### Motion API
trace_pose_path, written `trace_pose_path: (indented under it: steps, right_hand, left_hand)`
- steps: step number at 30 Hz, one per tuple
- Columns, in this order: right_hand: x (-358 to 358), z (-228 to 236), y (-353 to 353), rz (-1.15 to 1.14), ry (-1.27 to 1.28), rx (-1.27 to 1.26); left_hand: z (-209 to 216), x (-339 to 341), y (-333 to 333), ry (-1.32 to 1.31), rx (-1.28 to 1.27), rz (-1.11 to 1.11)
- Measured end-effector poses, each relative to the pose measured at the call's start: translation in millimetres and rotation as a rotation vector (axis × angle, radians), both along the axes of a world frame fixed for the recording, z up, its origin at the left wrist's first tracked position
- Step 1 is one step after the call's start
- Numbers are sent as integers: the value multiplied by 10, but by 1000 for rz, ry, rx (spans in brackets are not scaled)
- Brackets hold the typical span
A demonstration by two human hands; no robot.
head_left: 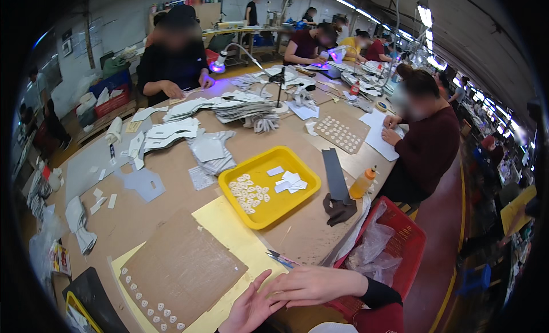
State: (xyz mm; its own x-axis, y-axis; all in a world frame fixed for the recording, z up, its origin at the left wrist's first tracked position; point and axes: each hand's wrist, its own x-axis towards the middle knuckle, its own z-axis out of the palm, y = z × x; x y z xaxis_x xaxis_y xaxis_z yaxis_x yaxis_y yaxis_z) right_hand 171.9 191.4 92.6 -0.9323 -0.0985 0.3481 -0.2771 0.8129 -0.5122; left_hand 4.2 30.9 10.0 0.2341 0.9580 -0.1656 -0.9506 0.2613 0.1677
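My left hand (249,308) is palm up at the table's near edge, its thumb and fingers stretched out. Reaching in from the right, my right hand (321,284) lays its extended fingers across the left palm. Whether any small piece lies between them is hidden. Just beyond my hands is a brown board (186,264) on yellow paper (217,218), with rows of small white oval pieces (160,306) along its near left edge. A pair of scissors (280,257) rests close to my right hand. The yellow tray (260,215) farther out holds many similar pieces and several white cards (291,181).
Right of the tray are a dark strip (335,175), a brown cloth (338,210) and an orange bottle (363,183). A red basket (409,258) with plastic bags stands beside me. Glove stacks (243,107) lie across the table. Co-workers sit at the far side and right.
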Motion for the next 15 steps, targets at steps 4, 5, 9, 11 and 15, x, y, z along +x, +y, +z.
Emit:
trace_pose_path:
  steps: [4,5,9,11,15]
  right_hand:
    - [-108,-174,-69,102,-62,-50]
    - [-124,-185,-87,107,-64,-73]
    - [-175,-180,-80,131,-71,-120]
    - [-141,-156,-48,93,-164,-100]
    - [-55,-169,-41,97,-187,-195]
  left_hand:
    - [-122,-30,-19,-247,18,-3]
    - [-153,-31,-38,-229,14,7]
    - [50,-7,-100,28,-8,15]
    - [172,-51,-59,-198,66,-28]
    - [4,-19,-51,-410,232,-71]
